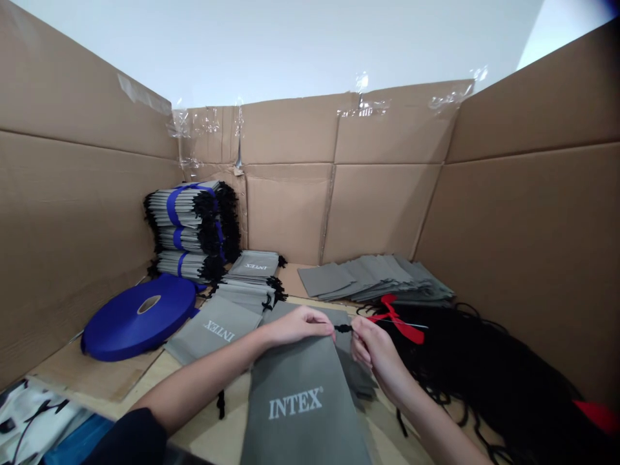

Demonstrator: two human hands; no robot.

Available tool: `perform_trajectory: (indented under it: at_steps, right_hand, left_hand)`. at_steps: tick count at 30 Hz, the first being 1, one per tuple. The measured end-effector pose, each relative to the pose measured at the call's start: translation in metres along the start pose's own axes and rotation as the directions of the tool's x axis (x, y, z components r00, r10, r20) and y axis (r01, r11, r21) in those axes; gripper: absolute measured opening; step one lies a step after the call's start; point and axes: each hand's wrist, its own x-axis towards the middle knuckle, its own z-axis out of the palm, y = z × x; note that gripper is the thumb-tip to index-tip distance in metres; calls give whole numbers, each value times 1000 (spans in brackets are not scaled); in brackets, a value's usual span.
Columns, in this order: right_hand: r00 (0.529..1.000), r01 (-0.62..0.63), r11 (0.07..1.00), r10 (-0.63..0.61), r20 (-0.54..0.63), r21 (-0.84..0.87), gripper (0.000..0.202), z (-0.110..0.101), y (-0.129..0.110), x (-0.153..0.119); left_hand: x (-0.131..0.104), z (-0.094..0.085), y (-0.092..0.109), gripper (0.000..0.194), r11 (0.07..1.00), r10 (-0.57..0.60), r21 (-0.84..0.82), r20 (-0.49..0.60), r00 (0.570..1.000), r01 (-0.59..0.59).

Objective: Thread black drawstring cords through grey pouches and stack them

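A grey drawstring bag (299, 394) printed INTEX lies in front of me, its top edge away from me. My left hand (307, 325) pinches the bag's upper right corner. From that corner a short knotted black cord (343, 329) stretches across to my right hand (371, 342), whose fingers are closed on its other end. More grey fabric (356, 368) lies beneath and to the right of this bag. By my left forearm is another printed grey bag (213, 328). A red strip (400, 323) with a thin metallic piece lies just right of my right hand.
Blue-banded bundles of bags (181, 226) stand at the back left, behind a roll of blue strap (140, 320). A stack of finished-looking bags (252, 274) sits beside them. Flat grey pieces (378, 278) lie at the back; black cords (475, 361) heap at right. Cardboard walls (290, 206) surround the table.
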Motion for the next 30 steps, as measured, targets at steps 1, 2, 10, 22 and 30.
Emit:
perform_trajectory:
  at_steps: [1,2,10,22,30]
  right_hand:
    - [1000,14,997,-12,27,-78,39,-3,2,0]
    - [998,34,988,-26,55,-150,39,-6,4,0]
    - [988,128,914,-82,133,-385,40,2,13,-13]
    - [983,-89,925,141,116,-370,52,7,9,-9]
    - [965,-36,954,111,237,-299,30,-3,16,-4]
  left_hand:
    - [0,1,-1,36,1000,-19,-4,-1,1000,19]
    - [0,1,-2,36,999,-37,-14,7,999,37]
    - [-1,2,-3,29,992,-31,-123,47,998,36]
    - [-1,13,-10,18,978,-57,202,3,998,55]
    - [-4,17,-13,22,957,-64,288,51,997,46]
